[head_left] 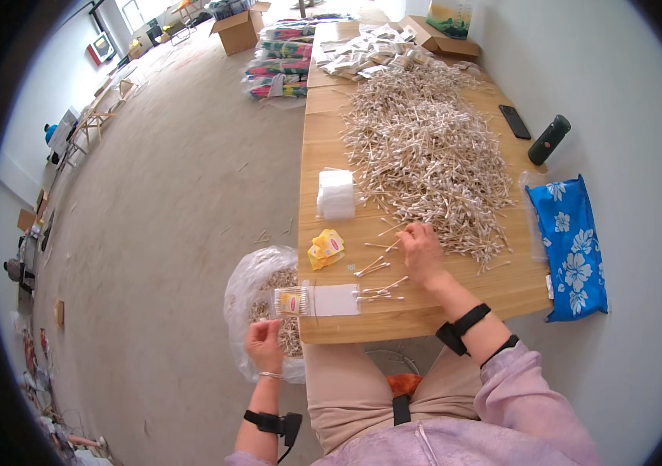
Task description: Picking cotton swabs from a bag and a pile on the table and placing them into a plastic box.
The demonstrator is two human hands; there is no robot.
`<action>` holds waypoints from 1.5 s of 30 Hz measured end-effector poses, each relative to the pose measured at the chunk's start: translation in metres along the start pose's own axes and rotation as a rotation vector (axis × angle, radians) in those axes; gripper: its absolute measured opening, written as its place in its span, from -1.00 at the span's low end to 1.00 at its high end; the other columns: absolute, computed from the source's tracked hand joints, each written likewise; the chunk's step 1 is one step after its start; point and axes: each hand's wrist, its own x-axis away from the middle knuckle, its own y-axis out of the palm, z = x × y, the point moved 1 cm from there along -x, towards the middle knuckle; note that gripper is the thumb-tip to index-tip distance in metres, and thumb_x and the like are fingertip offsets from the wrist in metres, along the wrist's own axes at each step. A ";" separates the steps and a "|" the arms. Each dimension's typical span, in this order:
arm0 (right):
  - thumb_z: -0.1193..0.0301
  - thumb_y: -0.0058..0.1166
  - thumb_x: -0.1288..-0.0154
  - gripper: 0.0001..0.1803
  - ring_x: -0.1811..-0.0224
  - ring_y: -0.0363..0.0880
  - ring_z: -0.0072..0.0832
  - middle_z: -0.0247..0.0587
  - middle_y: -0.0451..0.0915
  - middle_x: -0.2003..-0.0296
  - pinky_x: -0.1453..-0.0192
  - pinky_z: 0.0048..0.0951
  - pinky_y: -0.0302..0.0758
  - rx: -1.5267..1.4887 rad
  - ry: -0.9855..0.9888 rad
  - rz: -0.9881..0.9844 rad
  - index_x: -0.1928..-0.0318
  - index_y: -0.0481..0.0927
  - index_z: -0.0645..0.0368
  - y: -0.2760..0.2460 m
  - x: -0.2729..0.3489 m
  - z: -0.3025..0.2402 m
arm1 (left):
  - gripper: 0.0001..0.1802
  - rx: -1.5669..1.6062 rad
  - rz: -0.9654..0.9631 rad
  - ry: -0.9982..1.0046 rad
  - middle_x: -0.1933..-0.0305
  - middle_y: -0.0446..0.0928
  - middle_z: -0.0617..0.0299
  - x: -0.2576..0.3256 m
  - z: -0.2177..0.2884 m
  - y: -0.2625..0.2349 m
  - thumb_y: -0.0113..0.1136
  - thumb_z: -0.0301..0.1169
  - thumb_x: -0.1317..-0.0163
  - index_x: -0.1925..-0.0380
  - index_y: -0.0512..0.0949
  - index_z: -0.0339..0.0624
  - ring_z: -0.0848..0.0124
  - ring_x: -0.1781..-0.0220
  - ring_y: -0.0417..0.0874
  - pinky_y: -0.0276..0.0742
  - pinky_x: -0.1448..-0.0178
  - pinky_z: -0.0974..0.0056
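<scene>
A heap of loose cotton swabs [432,147] covers much of the wooden table. My right hand [422,252] is at the heap's near-left edge, its fingertips closed on cotton swabs whose ends stick out to the left. Several stray swabs [378,292] lie just below it. My left hand [265,347] is off the table's left side with thumb and fingers pinched together; what they hold, if anything, I cannot make out. Right above its fingertips, a clear pack of swabs [290,301] with a yellow card inside overhangs the table's left edge, beside a flat white rectangle [336,300].
Yellow cards [325,248] and a stack of clear bags [336,194] lie along the left edge. A plastic-lined container of swabs [261,289] stands on the floor. A phone [514,122], dark bottle [549,140] and blue flowered packet [570,248] line the wall side.
</scene>
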 end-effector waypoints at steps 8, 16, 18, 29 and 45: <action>0.48 0.08 -0.07 -0.96 0.14 0.42 -0.30 -0.28 0.49 0.33 0.02 -0.30 0.41 0.034 0.000 -0.008 0.43 0.59 0.09 0.012 0.000 -0.003 | -0.80 -0.512 0.509 0.018 0.31 0.54 0.30 -0.007 -0.038 -0.033 0.31 -0.47 -0.16 0.23 0.56 -0.27 0.56 0.36 0.49 0.49 0.24 0.42; 0.54 0.20 -0.10 -0.93 0.25 0.51 -0.24 -0.18 0.57 0.38 0.12 -0.28 0.46 -0.551 0.268 -0.080 0.35 0.61 0.20 -0.018 0.020 -0.076 | -0.72 -0.147 -0.154 0.067 0.28 0.57 0.27 0.000 0.049 0.114 0.28 -0.49 -0.18 0.09 0.56 -0.25 0.54 0.29 0.57 0.54 0.17 0.41; 0.53 0.17 -0.17 -0.93 0.35 0.57 -0.40 -0.20 0.59 0.42 0.25 -0.39 0.50 -0.863 0.436 -0.181 0.31 0.61 0.23 -0.022 0.027 -0.088 | -0.72 0.057 -0.265 -0.052 0.27 0.59 0.29 0.002 0.058 0.137 0.29 -0.48 -0.19 0.09 0.57 -0.27 0.57 0.30 0.57 0.53 0.18 0.45; 0.47 0.03 -0.34 -0.85 0.34 0.49 -0.67 -0.35 0.60 0.39 0.24 -0.56 0.46 -1.512 0.490 -0.817 0.21 0.61 0.28 -0.028 0.061 -0.106 | -0.90 0.135 -0.401 -0.314 0.46 0.54 0.37 0.024 0.045 0.097 0.21 -0.43 -0.28 0.37 0.57 -0.23 0.66 0.49 0.44 0.31 0.46 0.54; 0.40 0.09 -0.19 -0.87 0.07 0.49 -0.25 -0.24 0.57 0.25 -0.02 -0.28 0.49 -0.276 0.188 -0.316 0.31 0.69 0.06 0.005 0.000 -0.021 | -0.79 -0.581 0.050 0.130 0.45 0.49 0.23 0.030 0.014 -0.006 0.26 -0.54 -0.07 0.25 0.56 -0.21 0.45 0.46 0.46 0.44 0.33 0.34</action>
